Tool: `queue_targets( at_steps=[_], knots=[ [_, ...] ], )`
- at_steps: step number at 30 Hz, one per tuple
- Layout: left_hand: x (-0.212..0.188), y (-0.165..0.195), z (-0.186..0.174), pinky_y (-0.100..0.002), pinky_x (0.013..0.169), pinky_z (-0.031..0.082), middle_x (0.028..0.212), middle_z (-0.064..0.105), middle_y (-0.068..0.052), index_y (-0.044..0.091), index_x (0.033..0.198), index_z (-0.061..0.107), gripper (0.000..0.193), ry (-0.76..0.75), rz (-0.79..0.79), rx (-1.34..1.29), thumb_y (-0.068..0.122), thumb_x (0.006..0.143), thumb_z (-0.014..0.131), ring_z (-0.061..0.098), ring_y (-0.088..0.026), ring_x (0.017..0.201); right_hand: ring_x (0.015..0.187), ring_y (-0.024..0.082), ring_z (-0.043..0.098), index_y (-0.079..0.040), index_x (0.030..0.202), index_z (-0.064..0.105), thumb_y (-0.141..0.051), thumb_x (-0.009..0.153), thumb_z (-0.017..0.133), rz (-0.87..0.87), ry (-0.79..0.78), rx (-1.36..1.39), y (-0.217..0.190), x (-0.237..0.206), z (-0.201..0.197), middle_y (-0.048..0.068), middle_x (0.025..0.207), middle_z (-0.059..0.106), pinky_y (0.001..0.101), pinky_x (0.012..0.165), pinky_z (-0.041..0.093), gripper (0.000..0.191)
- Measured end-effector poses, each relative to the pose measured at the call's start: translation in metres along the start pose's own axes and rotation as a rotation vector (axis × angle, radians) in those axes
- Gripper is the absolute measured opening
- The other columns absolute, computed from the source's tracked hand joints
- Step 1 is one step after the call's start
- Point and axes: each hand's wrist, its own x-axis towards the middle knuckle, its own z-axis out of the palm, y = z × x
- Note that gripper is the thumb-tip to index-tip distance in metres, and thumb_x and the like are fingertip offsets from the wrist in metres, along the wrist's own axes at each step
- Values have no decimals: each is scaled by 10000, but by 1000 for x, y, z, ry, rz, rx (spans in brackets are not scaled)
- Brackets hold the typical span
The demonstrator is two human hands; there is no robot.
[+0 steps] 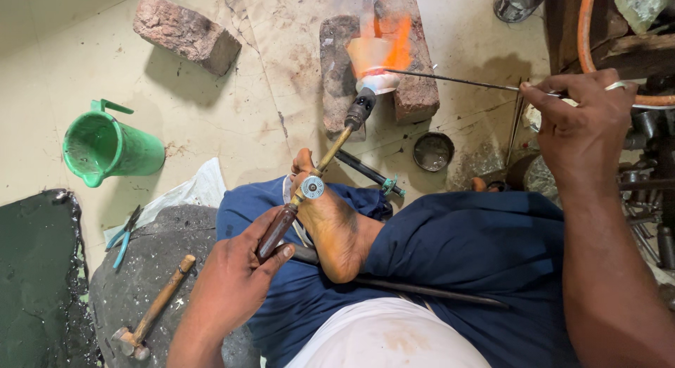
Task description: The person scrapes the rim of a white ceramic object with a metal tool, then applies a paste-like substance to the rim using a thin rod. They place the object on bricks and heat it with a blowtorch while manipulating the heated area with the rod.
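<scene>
My left hand (235, 269) grips the dark handle of a gas torch (330, 150) that points away from me. Its flame (380, 52) burns orange and white against two bricks (415, 59) standing on the floor. My right hand (580, 125), with a ring on one finger, pinches a thin metal rod (450, 80). The rod's far tip reaches into the flame. My bare foot (330, 227) rests across my lap, under the torch's shaft.
A green plastic jug (105, 149) stands at the left, a loose brick (186, 32) beyond it. A hammer (155, 312) and blue-handled pliers (125, 234) lie on a dark stone. A small round tin (432, 151) sits near the bricks. Tools crowd the right edge.
</scene>
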Motion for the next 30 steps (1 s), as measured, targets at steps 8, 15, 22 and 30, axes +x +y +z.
queue_targets(
  at_steps=[8,15,22,30],
  knots=[
    [1,-1,1,-420,662,544,671,691,-178,266,1411,622,605,4,11,6,379,834,768,695,-366,652,1014,135,593,-414,1120,777,-3,973,764,23,-44,-39,-5,3,-2,-95,1156,734,329,942,426,437],
    [1,1,1,-418,664,544,659,691,-171,278,1419,614,613,-9,5,15,382,834,765,702,-353,649,983,131,584,-389,1089,778,-41,1026,818,30,-24,5,-13,10,-2,-93,1119,733,334,934,400,355],
    [0,2,0,-419,675,544,674,694,-173,279,1414,617,608,-10,-17,14,388,835,766,705,-354,661,1021,133,580,-347,1110,793,-38,1029,815,33,-41,-10,-11,7,-5,-87,1135,729,328,968,430,321],
    [0,3,-1,-414,680,548,699,705,-173,264,1404,625,603,-10,-24,1,391,832,767,712,-352,675,1002,126,583,-312,1107,804,9,1012,787,10,-9,41,-12,10,-6,-80,1110,730,326,944,421,335]
  ],
)
